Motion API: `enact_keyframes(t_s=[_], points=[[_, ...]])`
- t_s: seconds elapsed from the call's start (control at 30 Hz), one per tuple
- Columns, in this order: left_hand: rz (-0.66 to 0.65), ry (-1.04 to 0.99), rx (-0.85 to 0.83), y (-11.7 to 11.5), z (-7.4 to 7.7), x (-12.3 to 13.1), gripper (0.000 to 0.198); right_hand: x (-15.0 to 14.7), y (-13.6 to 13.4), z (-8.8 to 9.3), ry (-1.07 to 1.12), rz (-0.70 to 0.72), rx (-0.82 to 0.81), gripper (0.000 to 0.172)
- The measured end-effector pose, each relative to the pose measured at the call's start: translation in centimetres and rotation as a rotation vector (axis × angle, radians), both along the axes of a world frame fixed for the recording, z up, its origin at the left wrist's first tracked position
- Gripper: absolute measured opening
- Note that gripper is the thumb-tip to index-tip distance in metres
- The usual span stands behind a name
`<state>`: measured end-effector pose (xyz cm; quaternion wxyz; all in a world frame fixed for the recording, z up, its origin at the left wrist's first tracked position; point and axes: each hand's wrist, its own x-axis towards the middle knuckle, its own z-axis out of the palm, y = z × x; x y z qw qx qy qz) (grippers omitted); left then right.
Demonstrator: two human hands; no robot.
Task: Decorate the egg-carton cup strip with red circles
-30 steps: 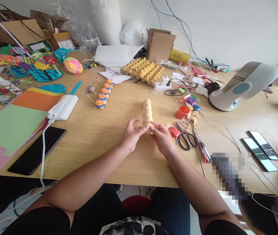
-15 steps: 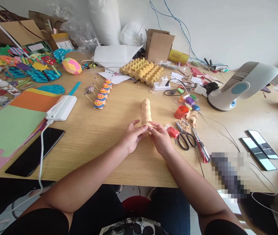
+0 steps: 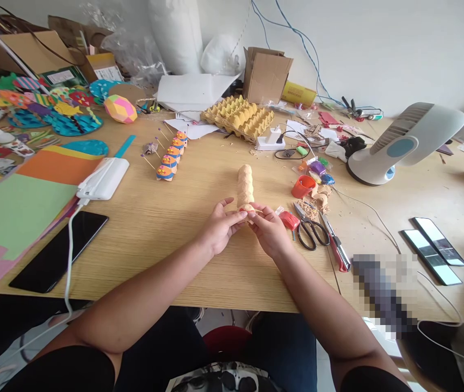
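Observation:
A pale peach strip of egg-carton cups [image 3: 245, 182] lies lengthwise in front of me, its near end between my hands. My left hand [image 3: 226, 226] grips that end from the left, thumb pressed on it. From the right, my right hand [image 3: 271, 231] pinches the same end, thumb and fingers close together. A bit of red material shows at the near end, between the thumbs; my fingers partly cover it. Just right of my right hand lie a packet of red modelling clay [image 3: 289, 220] and black-handled scissors [image 3: 312, 231].
A painted caterpillar strip [image 3: 170, 158] with pins stands to the left. Farther back is a yellow egg tray [image 3: 237, 117]. A red cup [image 3: 303, 186], a utility knife [image 3: 338, 247] and a fan [image 3: 403, 139] are on the right. A power bank [image 3: 103, 179] and phone [image 3: 60, 253] lie left.
Slightly more red shows at the strip's near end. My hands keep almost the same place and grip; the whole view has shifted a little.

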<state>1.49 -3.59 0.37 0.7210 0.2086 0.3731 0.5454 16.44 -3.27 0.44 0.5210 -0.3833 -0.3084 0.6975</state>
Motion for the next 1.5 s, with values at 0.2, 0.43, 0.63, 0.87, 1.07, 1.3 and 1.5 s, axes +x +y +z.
enact_keyframes(t_s=[0.2,0.43,0.63,0.87,1.07,1.3,1.5], points=[[-0.014,0.012,0.003,-0.07,0.36,-0.07,0.073,0.3,0.04,0.07,-0.006,0.023,-0.005,0.045],[-0.033,-0.004,0.008,0.07,0.21,-0.28,0.073,0.53,0.14,0.26,0.02,0.066,-0.002,0.044],[-0.042,-0.046,0.022,0.14,0.53,-0.31,0.072,0.69,0.19,0.7,0.061,0.087,0.014,0.039],[0.046,0.007,-0.016,0.07,0.23,0.06,0.074,0.19,0.03,0.14,0.034,0.075,0.018,0.036],[0.064,0.044,-0.022,0.09,0.02,0.18,0.075,0.03,0.08,-0.2,0.028,0.071,-0.011,0.037],[0.051,0.05,0.009,-0.11,0.16,0.31,0.079,0.0,0.01,-0.15,0.028,0.064,-0.006,0.039],[0.039,0.123,0.021,-0.38,0.33,0.37,0.084,-0.06,-0.13,0.05,0.014,0.046,-0.011,0.039]])
